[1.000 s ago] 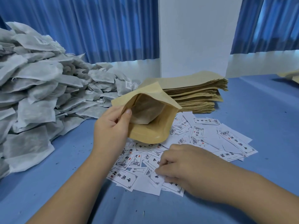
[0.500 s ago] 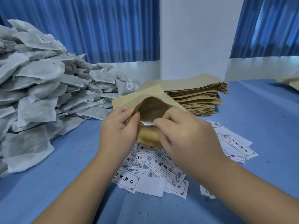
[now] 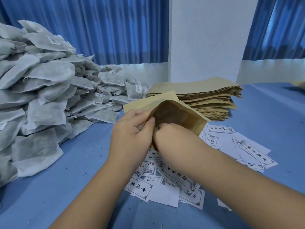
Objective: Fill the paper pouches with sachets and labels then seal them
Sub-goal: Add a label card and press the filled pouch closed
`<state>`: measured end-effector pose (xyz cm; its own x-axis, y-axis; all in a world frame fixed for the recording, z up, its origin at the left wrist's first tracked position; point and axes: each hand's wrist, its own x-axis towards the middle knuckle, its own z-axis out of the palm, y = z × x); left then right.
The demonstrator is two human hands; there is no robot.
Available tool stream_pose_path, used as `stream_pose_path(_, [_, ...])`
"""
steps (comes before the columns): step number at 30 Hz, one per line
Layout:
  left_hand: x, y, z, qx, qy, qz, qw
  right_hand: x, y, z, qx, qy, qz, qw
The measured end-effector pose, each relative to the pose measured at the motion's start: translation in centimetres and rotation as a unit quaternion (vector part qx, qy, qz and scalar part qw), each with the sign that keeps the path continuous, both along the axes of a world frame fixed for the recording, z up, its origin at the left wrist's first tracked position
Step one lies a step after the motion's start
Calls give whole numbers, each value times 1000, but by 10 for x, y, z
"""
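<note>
A brown paper pouch point(image 3: 189, 116) is held up over the blue table, its mouth spread open toward me. My left hand point(image 3: 132, 134) pinches the pouch's left rim between thumb and fingers. My right hand point(image 3: 175, 139) has its curled fingers pushed into the mouth; the fingertips and the white label they carried in are hidden inside. Loose printed labels point(image 3: 173, 177) lie scattered on the table under both hands. A big heap of grey-white sachets point(image 3: 41, 96) fills the left side.
A stack of flat brown pouches point(image 3: 206, 96) stands just behind the held one. The blue table point(image 3: 66, 187) runs back to a white pillar point(image 3: 206, 38) and blue curtains point(image 3: 107, 30). More brown pouches point(image 3: 299, 84) show at the far right edge.
My right hand picked a label from the scattered pile, brought it to the pouch mouth and has now pushed in deeper. My left hand has kept hold of the pouch.
</note>
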<state>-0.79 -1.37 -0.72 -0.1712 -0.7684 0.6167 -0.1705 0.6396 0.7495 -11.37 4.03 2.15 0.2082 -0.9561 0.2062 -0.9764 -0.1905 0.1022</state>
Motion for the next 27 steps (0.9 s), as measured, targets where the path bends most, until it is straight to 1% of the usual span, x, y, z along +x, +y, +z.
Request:
stream_pose_path(2, [1,0,1,-11,-10,3,1000,-6,9,-1,-26,0,32,999])
stream_pose_path(3, [1,0,2,-22,-18,7,1000,-10,16,-2,-68,-14,50,996])
stream_pose_path(4, [2,1,3,-34,-30,10,999,-16,25,-3,-130,-44,71,988])
stream_pose_path(5, [2,1,3,-46,-44,12,998,-23,32,-5,-217,-79,93,969])
stream_pose_path(6, [2,1,4,-56,-59,12,997,-31,38,-7,-309,-101,106,940])
stream_pose_path(7, [2,2,4,-65,-74,10,995,-41,42,-8,-374,-112,102,915])
stream_pose_path(8, [3,2,4,-72,-86,7,994,-49,43,-9,-406,-124,84,902])
stream_pose_path(9, [3,2,5,-78,-96,4,992,-56,42,-8,-409,-136,60,900])
stream_pose_path(10, [4,2,6,-87,-105,3,991,-62,40,-10,-391,-147,36,908])
stream_pose_path(12, [7,2,7,-108,-122,4,987,-68,35,-14,-309,-157,11,938])
stream_pose_path(14, [10,2,7,-121,-130,6,984,-71,32,-21,-223,-150,34,963])
stream_pose_path(16, [14,2,3,-130,-156,13,979,-76,31,-25,-163,-145,74,973])
stream_pose_path(19, [22,0,-9,-99,-251,-20,963,-86,33,-30,-107,-149,103,978])
stream_pose_path(21, [27,3,-17,-91,-317,-48,943,-94,36,-34,-68,-157,114,979])
stream_pose_path(23, [29,6,-20,-155,-375,-64,912,-100,39,-38,-24,-156,113,981])
stream_pose_path(25, [28,10,-18,-224,-417,-54,879,-106,40,-43,20,-143,101,984])
stream_pose_path(27, [24,13,-16,-241,-454,-56,856,-110,40,-48,52,-109,86,989])
